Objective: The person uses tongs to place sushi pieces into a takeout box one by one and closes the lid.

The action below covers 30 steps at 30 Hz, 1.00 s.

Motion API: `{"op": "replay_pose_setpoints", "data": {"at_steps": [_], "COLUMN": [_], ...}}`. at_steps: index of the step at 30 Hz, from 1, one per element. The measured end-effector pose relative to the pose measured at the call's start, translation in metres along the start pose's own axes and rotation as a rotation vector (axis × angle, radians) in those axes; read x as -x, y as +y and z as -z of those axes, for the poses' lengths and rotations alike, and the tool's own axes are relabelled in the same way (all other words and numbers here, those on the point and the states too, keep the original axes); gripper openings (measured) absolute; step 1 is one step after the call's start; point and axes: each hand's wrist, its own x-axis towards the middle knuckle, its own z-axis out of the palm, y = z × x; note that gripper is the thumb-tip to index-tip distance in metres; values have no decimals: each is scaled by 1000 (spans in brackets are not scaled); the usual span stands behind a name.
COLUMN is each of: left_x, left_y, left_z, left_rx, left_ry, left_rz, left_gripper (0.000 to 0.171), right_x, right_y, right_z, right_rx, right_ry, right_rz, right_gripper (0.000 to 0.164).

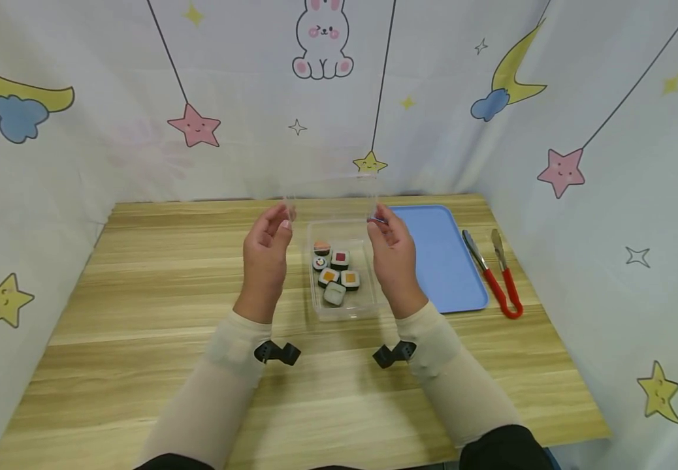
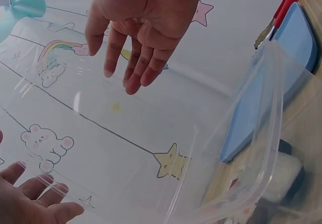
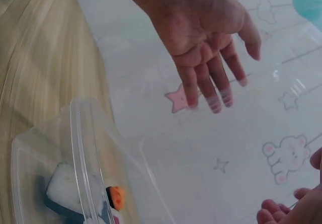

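Both hands hold a clear plastic lid [image 1: 333,207] raised and tilted at the far end of a clear plastic box [image 1: 364,301]. My left hand [image 1: 266,261] is at the lid's left edge, thumb toward me and fingers beyond it. At the right edge my right hand [image 1: 394,261] mirrors that grip. Inside the box lie several sushi pieces [image 1: 340,260], some with orange or red centres, one greyish. The left wrist view catches the box's corner [image 2: 274,133] close up; in the right wrist view an orange-topped sushi piece [image 3: 117,197] shows behind the box wall.
A blue tray [image 1: 447,261] lies right of the box, partly behind my right hand. Beside it are tongs [image 1: 506,287] with red handles. The wooden table [image 1: 157,294] ends at a white cartoon-print curtain [image 1: 245,78] at the back and sides.
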Motion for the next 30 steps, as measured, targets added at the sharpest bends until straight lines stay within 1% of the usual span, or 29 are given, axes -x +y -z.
{"op": "replay_pose_setpoints", "data": {"at_steps": [2, 4, 7, 9, 10, 13, 16, 18, 21, 23, 25, 27, 30], "left_x": [1, 3, 5, 7, 8, 9, 10, 10, 10, 10, 10, 9, 10], "left_y": [-2, -4, -8, -10, -11, -14, -16, -18, -21, -22, -23, -23, -22], "left_z": [-1, -3, -4, -3, -3, -3, -4, -4, -6, -7, -9, -10, -11], "left_rx": [0, -15, -79, -121, -126, -121, -76, -77, -49, -34, -18, -9, -16], "left_ry": [2, -19, -91, -137, -161, -230, -275, -284, -289, -298, -309, -320, -331], "left_rz": [-2, -10, -32, -41, -50, -91, -126, -144, -145, -149, -147, -137, -98], "left_gripper": [39, 41, 45, 48, 49, 55, 61, 67, 81, 86, 82, 73, 65], "right_x": [0, 0, 0, 1, 1, 2, 3, 3, 3, 3, 3, 3, 4], "right_y": [1, 1, 2, 3, 4, 6, 6, 6, 5, 7, 9, 11, 14], "right_z": [0, -1, -1, 0, 0, 0, 0, 1, 2, 3, 5, 6, 9], "right_rx": [-18, -21, -42, -48, -54, -61, -77, -107, -137, -157, -185, -227, -288], "right_ry": [11, 22, 30, 27, 26, 28, 43, 50, 49, 47, 47, 52, 65], "right_rz": [-8, -11, 2, 14, 20, 29, 25, 19, -6, -26, -54, -79, -115], "right_gripper": [41, 37, 34, 35, 37, 41, 40, 38, 35, 36, 39, 43, 41]}}
